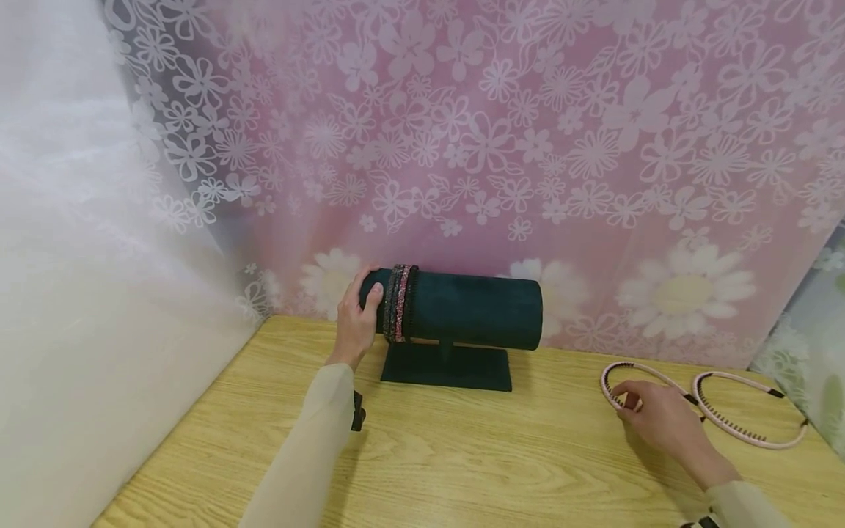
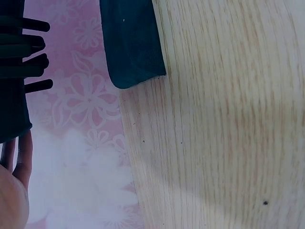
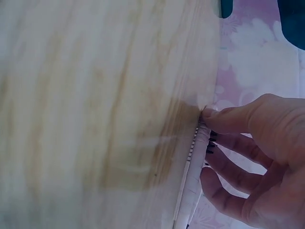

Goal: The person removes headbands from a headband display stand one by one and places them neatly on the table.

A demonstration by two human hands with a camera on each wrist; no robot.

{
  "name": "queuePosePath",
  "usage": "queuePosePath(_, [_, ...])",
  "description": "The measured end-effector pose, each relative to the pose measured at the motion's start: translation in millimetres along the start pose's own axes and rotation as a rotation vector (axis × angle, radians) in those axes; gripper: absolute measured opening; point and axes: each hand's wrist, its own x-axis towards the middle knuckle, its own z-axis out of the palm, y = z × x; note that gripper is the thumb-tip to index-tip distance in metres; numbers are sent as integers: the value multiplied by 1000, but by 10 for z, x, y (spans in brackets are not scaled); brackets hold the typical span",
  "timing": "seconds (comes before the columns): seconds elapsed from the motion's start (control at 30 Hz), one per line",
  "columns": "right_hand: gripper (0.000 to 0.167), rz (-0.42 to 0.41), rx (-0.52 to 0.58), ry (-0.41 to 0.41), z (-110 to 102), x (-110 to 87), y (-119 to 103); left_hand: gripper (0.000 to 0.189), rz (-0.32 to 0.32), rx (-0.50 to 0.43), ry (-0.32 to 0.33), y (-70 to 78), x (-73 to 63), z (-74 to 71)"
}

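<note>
A dark green cylindrical headband stand (image 1: 478, 312) stands at the back of the table, with several headbands (image 1: 399, 304), some glittery, slipped round its left part. My left hand (image 1: 356, 315) grips the cylinder's left end, thumb in front and fingers over the top. In the left wrist view, fingers (image 2: 23, 157) show at the cylinder's end, near the tips of the bands. On the right, my right hand (image 1: 667, 422) pinches a pale pink headband (image 3: 192, 183) with dark comb teeth between thumb and fingers, close over the table.
A second pale pink headband (image 1: 769, 445) lies on the wooden table (image 1: 462, 455), right of my right hand. The stand's flat base (image 1: 445, 370) rests near the back edge. A pink floral curtain (image 1: 449, 161) hangs behind, with a whitish sheet (image 1: 112, 293) on the left.
</note>
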Motion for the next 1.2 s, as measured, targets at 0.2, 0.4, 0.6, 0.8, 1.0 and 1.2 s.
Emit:
queuePosePath(0.2, [29,-23,-8,9,-5,23,55,50,11,-1,4,-8,11,16])
queuePosePath(0.4, [28,-14,-3,-16,-47,14,127,50,8,5,6,-8,19,22])
queuePosePath(0.6, [28,3,26,-60,-70,23,211,51,18,3,10,-18,22,24])
queuePosePath(0.8, [32,27,56,-57,-89,13,217,51,19,7,10,-15,10,13])
queuePosePath(1.0, [35,-7,98,76,-150,-46,119,52,18,4,11,-20,7,14])
queuePosePath(1.2, [35,-71,118,224,-240,-37,-12,51,17,-3,9,-26,-6,1])
